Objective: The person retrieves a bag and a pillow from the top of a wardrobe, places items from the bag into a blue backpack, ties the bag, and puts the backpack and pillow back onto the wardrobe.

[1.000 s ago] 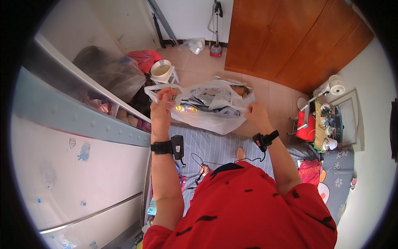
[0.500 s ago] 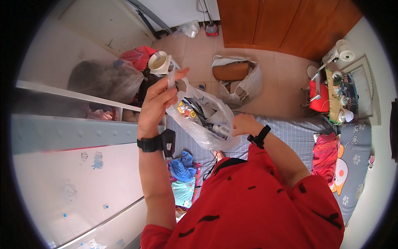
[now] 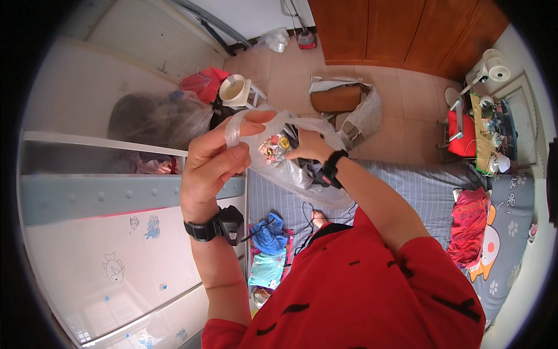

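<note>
My left hand [image 3: 215, 160] is closed on a handle of a translucent plastic bag [image 3: 334, 196] and holds it up over the bed. The handle loops around its fingers. My right hand [image 3: 311, 146] reaches inside the bag's mouth, thumb and fingers among the contents. Its fingertips are partly hidden, so I cannot tell whether it grips anything. Next to its thumb lies a shiny silver packet [image 3: 273, 149] with yellow and red patches. Dark and whitish things lie deeper in the bag, too covered to name. Both wrists wear black straps.
Below the bag is a bed with a grey striped sheet [image 3: 401, 180]. Blue cloth [image 3: 267, 234] lies on it. A white bag with a brown box [image 3: 336, 99] stands on the tiled floor. A cream bucket [image 3: 233, 90] sits on a stool at left, beside white drawers [image 3: 116, 244].
My right hand has moved left from the bag's right rim into its mouth. The left hand keeps the handle and has shifted slightly left and down.
</note>
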`<state>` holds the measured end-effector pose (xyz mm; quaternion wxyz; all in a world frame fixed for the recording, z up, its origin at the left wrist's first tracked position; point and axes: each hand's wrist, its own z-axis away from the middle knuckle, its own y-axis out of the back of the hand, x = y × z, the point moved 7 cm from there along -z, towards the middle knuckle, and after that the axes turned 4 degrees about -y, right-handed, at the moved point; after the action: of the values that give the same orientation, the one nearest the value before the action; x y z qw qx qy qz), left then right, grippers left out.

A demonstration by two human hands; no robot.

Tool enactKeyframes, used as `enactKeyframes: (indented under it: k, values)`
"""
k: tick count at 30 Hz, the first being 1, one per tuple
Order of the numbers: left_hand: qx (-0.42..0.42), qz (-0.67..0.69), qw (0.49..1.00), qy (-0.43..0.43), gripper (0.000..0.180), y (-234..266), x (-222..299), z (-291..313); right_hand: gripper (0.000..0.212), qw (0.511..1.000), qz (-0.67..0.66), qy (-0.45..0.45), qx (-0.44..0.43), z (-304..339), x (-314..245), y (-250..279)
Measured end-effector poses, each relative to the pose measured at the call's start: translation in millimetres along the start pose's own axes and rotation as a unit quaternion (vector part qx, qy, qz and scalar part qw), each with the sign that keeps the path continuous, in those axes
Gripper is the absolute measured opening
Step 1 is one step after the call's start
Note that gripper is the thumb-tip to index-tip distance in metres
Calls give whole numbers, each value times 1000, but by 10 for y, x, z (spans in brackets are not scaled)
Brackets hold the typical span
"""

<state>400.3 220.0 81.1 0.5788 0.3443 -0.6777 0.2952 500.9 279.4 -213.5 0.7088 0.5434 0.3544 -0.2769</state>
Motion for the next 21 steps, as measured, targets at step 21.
enactKeyframes:
  k: [21]
  values:
    - [93,-140,985,24,39,217,-505,-423,67,997,-26,-63,-37,-445,342,667]
